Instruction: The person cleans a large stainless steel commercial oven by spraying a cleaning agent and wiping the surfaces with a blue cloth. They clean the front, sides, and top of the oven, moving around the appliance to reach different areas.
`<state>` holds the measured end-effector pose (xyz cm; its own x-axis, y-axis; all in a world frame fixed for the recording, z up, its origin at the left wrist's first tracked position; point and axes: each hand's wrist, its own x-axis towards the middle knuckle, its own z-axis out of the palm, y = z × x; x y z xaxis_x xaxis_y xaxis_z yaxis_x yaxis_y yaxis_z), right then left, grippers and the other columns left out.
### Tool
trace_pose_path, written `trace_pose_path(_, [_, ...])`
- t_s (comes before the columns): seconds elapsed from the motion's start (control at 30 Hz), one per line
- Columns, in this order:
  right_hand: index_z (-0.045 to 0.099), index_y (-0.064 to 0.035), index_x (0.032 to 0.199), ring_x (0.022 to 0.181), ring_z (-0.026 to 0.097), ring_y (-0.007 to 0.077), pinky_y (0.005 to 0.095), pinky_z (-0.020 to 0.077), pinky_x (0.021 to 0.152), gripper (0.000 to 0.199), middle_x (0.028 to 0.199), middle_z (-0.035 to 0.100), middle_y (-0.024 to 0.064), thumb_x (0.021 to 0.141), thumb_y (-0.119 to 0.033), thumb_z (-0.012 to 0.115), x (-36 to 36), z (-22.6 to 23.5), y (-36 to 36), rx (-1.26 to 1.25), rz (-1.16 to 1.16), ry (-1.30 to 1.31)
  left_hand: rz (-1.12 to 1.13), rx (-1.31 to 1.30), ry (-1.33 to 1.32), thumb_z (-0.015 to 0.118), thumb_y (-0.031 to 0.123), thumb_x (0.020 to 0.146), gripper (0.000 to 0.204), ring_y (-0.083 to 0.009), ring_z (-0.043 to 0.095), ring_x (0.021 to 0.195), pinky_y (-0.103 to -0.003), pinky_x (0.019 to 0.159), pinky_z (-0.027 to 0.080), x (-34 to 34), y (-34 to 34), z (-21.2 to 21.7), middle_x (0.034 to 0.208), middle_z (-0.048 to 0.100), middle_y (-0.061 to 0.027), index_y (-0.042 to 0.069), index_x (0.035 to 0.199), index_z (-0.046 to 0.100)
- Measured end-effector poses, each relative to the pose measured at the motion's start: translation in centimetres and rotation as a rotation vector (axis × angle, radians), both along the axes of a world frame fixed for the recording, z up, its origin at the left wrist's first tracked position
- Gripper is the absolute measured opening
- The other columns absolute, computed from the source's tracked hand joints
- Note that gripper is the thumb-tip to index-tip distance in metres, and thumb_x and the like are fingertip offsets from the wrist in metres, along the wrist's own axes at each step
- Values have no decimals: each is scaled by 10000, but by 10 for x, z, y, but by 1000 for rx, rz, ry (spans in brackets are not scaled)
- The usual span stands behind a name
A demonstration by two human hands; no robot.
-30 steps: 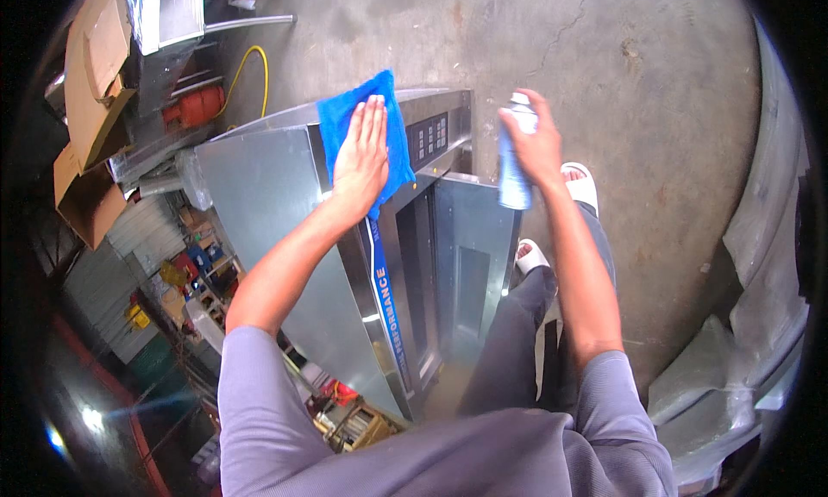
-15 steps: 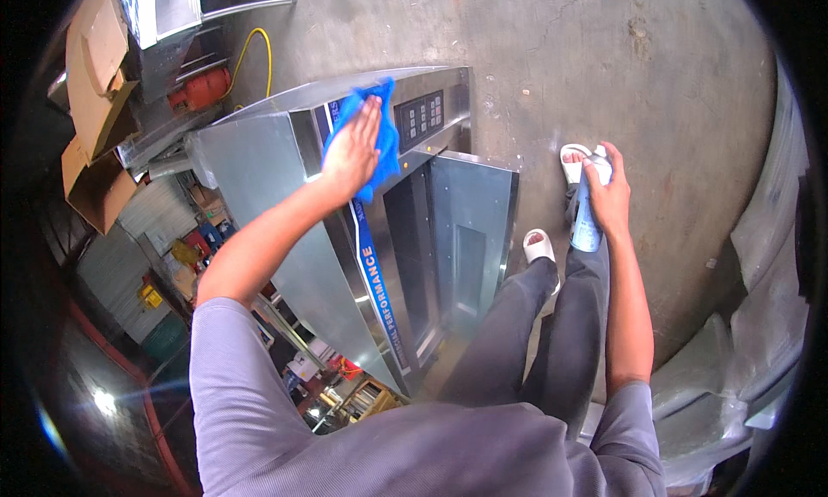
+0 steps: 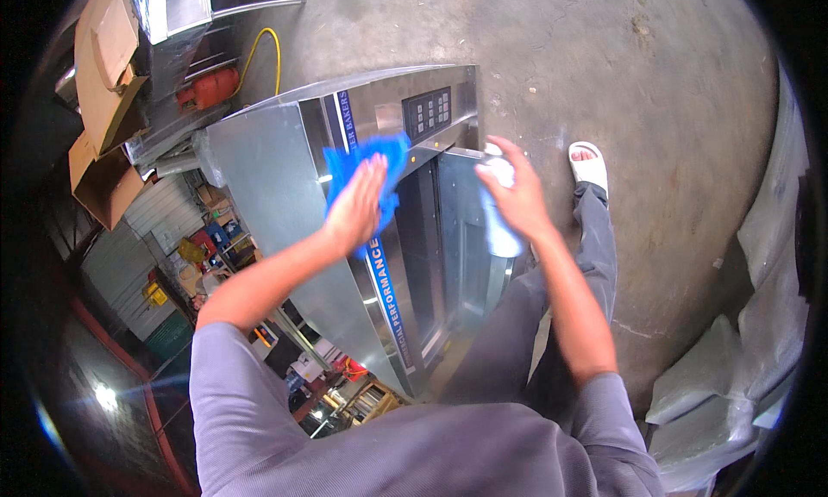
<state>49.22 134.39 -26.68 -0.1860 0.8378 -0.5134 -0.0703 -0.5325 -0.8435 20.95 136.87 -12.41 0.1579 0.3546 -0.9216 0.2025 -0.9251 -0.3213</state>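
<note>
Your left grip (image 3: 356, 207) is covering a blue fabric cloth (image 3: 360, 158) at the front of the silver metal cabinet (image 3: 269, 171); its clamping I cannot tell. Your right grip (image 3: 521, 199) is clamping a pale-blue cylindrical can (image 3: 501, 236).

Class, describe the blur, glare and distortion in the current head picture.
Head view: blue cloth and spray can look blurred; keypad appears sharper; bright light glares at lower left with a bluish streak; fisheye bending toward the black rim.

Grey concrete floor (image 3: 681, 152) bears a white sandal (image 3: 595, 171)
</note>
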Motion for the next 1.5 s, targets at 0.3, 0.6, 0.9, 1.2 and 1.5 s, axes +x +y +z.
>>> trace_pose_path(0.3, [530, -179, 1462, 1293, 580, 408, 453, 463, 1102, 625, 1377, 601, 234, 921, -408, 742, -119, 21, 87, 63, 210, 123, 92, -308, -185, 529, 489, 984, 863, -334, 300, 1553, -420, 1275, 224, -42, -90, 35, 1669, 308, -234, -95, 1578, 304])
trace_pose_path(0.6, [576, -135, 1419, 1278, 614, 361, 432, 463, 1095, 549, 1367, 644, 211, 932, -321, 746, 32, -80, -9, -145, 48, -274, -52, 362, -182, 452, 456, 1037, 785, -352, 247, 1571, -456, 1299, 156, 19, 128, -31, 1680, 287, -229, -81, 1588, 299])
trace_pose_path(0.9, [561, -124, 1416, 1402, 518, 401, 443, 416, 1143, 537, 1485, 560, 245, 938, -298, 731, 93, -88, -26, -178, -63, -364, 47, -436, 34, 489, 380, 989, 750, -318, 268, 1572, -427, 1306, 171, 14, -48, 22, 1678, 317, -194, -61, 1577, 341])
trace_pose_path(1.2, [551, -169, 1462, 1257, 599, 382, 443, 467, 1073, 574, 1347, 613, 227, 944, -338, 732, 17, -47, 21, 55, -23, -153, 64, 97, -269, 550, 340, 955, 785, -368, 242, 1573, -450, 1318, 123, -22, -7, -41, 1666, 287, -270, -112, 1558, 332])
trace_pose_path(1.5, [540, -204, 1439, 1150, 619, 416, 472, 502, 1006, 558, 1188, 589, 223, 946, -396, 717, -110, 24, -104, 121, 282, 55, 1, -602, 65, 452, 301, 1015, 698, -339, 211, 1587, -488, 1301, 143, -53, -330, 57, 1704, 233, -218, -84, 1582, 320])
